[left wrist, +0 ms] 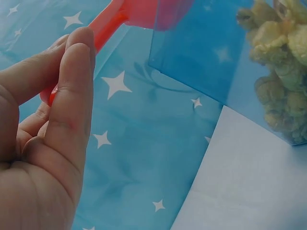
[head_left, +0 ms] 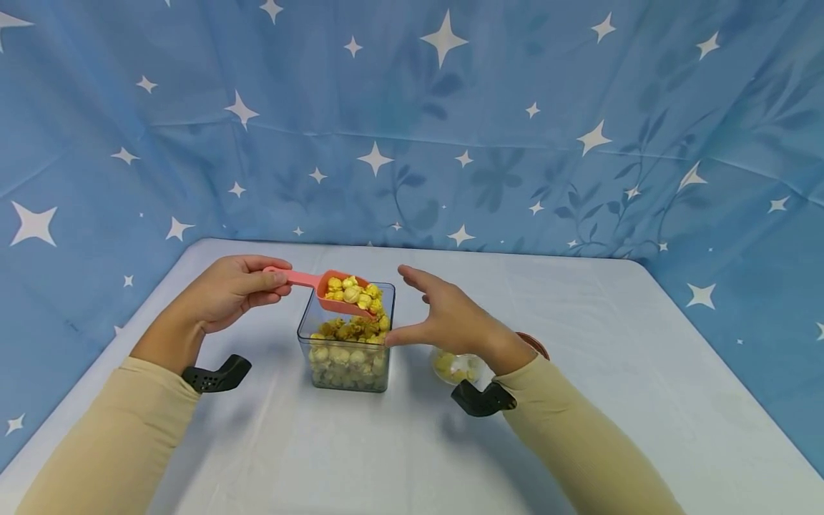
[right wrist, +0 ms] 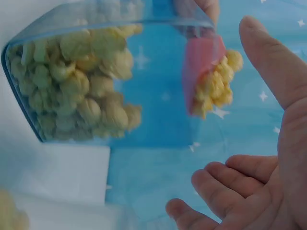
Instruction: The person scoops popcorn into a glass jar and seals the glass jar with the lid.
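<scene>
My left hand (head_left: 227, 292) pinches the handle of a coral-pink scoop (head_left: 342, 308) between thumb and fingers. Caramel-style popcorn (head_left: 351, 295) heaps in the scoop, which tilts down to the right over a clear square container (head_left: 315, 320). More popcorn (right wrist: 79, 81) fills the lower part of that container. With fingers and thumb spread, my right hand (head_left: 453, 318) hovers by the container's right side, holding nothing. The right wrist view shows its palm (right wrist: 259, 201) apart from the container wall. In the left wrist view only part of the scoop handle (left wrist: 108, 21) and bowl appears.
A small clear vessel (head_left: 444, 368) with popcorn pieces in it stands partly behind my right wrist. Behind the right forearm shows the curved reddish-brown edge (head_left: 539, 346) of something mostly hidden. A white cloth covers the table (head_left: 257, 443); a blue starry curtain (head_left: 412, 107) hangs behind.
</scene>
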`<action>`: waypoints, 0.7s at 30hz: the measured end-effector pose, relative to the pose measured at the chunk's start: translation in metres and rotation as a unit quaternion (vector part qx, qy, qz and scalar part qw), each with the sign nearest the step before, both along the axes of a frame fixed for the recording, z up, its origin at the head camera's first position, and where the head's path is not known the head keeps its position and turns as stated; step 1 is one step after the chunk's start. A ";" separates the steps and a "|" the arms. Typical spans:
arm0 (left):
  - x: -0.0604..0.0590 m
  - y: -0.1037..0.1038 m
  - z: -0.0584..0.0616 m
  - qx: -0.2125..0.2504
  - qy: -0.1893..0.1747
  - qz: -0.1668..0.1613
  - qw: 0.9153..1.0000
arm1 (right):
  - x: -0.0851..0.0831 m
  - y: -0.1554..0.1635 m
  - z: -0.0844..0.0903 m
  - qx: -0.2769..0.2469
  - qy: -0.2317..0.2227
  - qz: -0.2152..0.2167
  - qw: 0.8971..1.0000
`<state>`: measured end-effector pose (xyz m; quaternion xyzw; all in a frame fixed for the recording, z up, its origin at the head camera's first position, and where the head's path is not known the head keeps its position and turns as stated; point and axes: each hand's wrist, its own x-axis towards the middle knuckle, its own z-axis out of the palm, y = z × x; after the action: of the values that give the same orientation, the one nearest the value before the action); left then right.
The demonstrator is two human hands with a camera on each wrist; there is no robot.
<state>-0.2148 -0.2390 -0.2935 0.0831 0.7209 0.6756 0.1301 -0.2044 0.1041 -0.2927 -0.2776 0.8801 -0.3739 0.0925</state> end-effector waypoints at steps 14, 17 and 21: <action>-0.002 0.009 0.007 0.042 -0.010 0.002 0.999 | 0.010 0.060 0.000 -0.016 0.024 -0.068 0.997; -0.002 0.014 0.009 0.044 -0.004 -0.003 0.999 | 0.012 0.071 -0.004 -0.007 0.042 -0.078 0.996; -0.003 0.021 0.013 0.048 0.003 -0.010 0.999 | 0.015 0.083 -0.009 0.001 0.044 -0.092 0.995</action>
<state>-0.2181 -0.2183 -0.2804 0.0983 0.6874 0.7077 0.1304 -0.1896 0.1869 -0.3018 -0.2112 0.9056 -0.3673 0.0192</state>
